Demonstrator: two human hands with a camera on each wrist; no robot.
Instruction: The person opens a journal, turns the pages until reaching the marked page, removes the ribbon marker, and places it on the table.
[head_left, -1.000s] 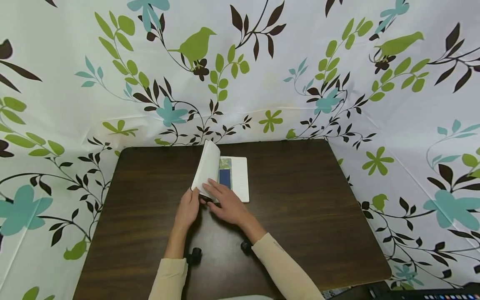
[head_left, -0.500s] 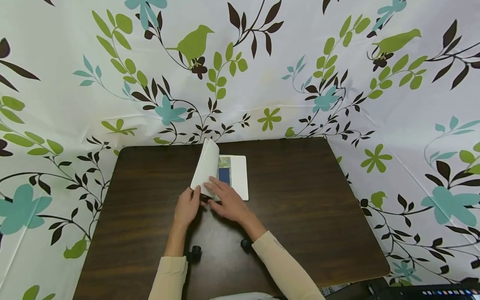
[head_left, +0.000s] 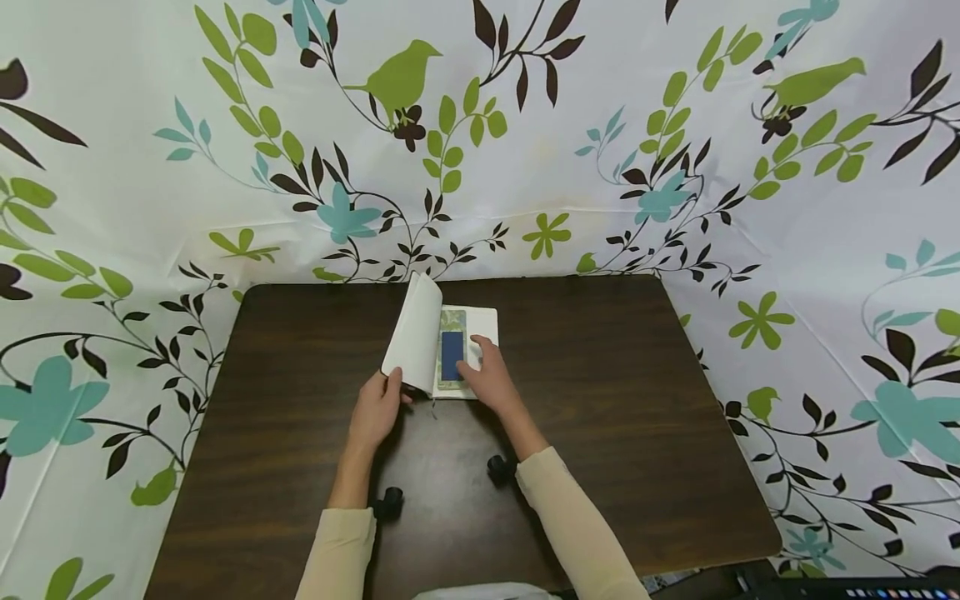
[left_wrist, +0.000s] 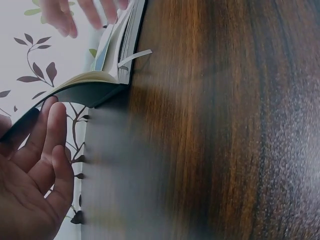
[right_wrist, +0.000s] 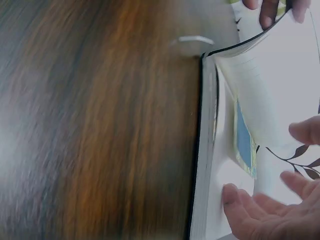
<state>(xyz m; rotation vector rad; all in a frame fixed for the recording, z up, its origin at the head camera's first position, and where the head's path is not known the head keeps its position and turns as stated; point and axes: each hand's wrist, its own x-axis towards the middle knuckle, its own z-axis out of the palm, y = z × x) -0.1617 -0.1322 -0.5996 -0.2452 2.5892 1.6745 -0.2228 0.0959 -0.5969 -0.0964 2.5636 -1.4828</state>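
The head view showed the notebook (head_left: 414,333) lying open on the brown table (head_left: 600,400), near its far edge, its left side lifted at a slant. The left hand (head_left: 377,410) held that raised side by its near corner, thumb on top. The right hand (head_left: 491,377) was over the right-hand page, thumb and forefinger spread apart by a patterned card (head_left: 452,354) with a blue panel. From up there I could see the card's face; the left wrist view gave only a sliver of it, yet showed left fingers tucked beneath the dark cover (left_wrist: 87,94) and, clearly, a pale ribbon (left_wrist: 136,57) sticking out near the spine. The right wrist view picked out faint ruled lines on the lifted page. Whether the right fingertips touched paper, I couldn't tell.
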